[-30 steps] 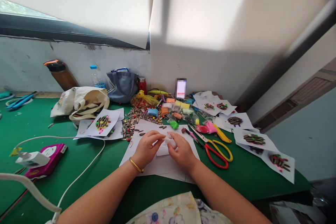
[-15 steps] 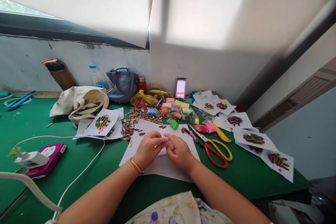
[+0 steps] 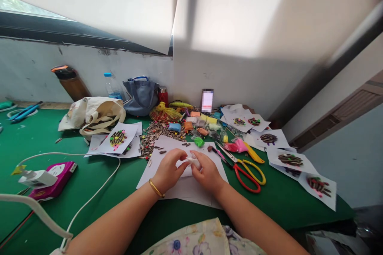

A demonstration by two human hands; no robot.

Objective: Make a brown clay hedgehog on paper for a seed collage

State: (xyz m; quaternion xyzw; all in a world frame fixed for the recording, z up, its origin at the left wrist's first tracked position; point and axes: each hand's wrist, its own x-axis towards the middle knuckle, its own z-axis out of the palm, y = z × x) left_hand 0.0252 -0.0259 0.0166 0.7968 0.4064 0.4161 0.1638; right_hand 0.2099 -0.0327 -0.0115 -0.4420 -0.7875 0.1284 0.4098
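Note:
My right hand is curled around a small white soft lump, which looks like modelling clay in a clear wrapper. My left hand, with a gold bangle at its wrist, has its thumb and fingertips at the lump's left edge, pinching it. Both hands are just above a white sheet of paper. On that sheet, beyond the hands, are a few loose sunflower seeds. A green clay packet is at the sheet's far edge.
Right of the sheet lie red-and-yellow scissors, a brush and a yellow-handled tool. Seed pictures on paper line the right side. Behind are a seed pile, clay packets and a phone. A white cable runs left.
My left fingers have spread and shifted slightly from their tight pinch, and more of the white lump shows between the hands. The view has shifted slightly.

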